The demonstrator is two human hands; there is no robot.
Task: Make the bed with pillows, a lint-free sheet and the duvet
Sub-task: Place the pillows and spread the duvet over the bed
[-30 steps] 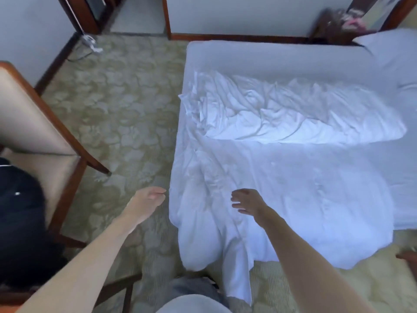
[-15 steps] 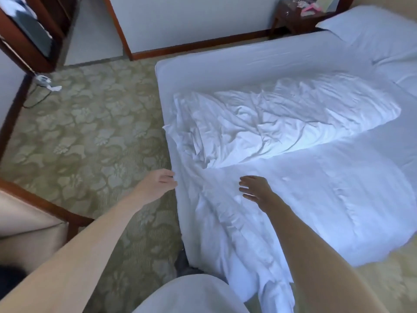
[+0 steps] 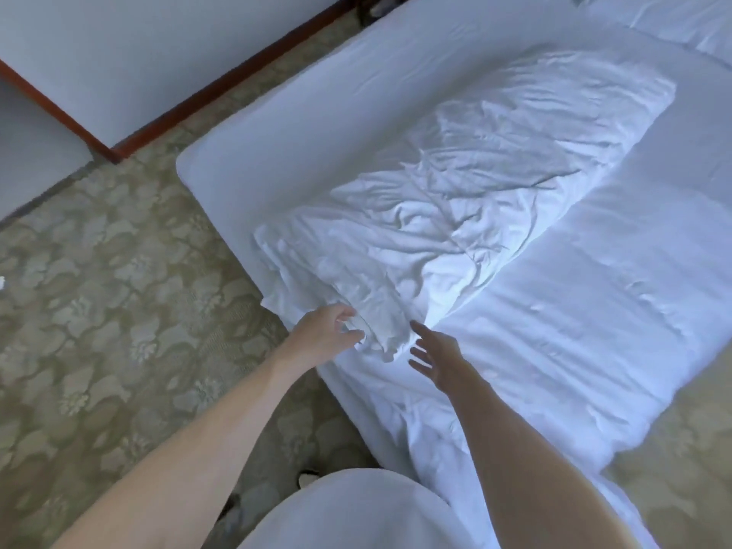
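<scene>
Head view, entry read left to right. Patterned carpet (image 3: 119, 311) fills the left side, with a dark wooden skirting board (image 3: 198, 109) along the wall beyond it.

My left forearm comes in from the lower left and reaches diagonally up to the left edge of the bed (image 3: 297, 124). Left hand (image 3: 323, 330): palm turned inward, thumb and fingers curled round a fold at the near corner of the crumpled sheet (image 3: 455, 200), a narrow grip. The sheet lies bunched in a long, heavily creased band running diagonally from that corner toward the far right of the bed. Bare, smooth mattress cover shows along its far side.

Right hand (image 3: 435, 356): just right of the sheet's near corner, with a small gap to the cloth. The fingers are straight and spread wide, pointing toward the sheet, and hold nothing. My right forearm rises from the bottom edge, crossing over the duvet (image 3: 574, 330). Whether the palm rests on the duvet or hangs above it, I cannot tell.

The duvet lies flat and puffy along the near edge of the bed, touching the sheet's near side, its lower corner draping off the bed. A white pillow (image 3: 673, 21) sits at the far right corner, partly cut off.
</scene>
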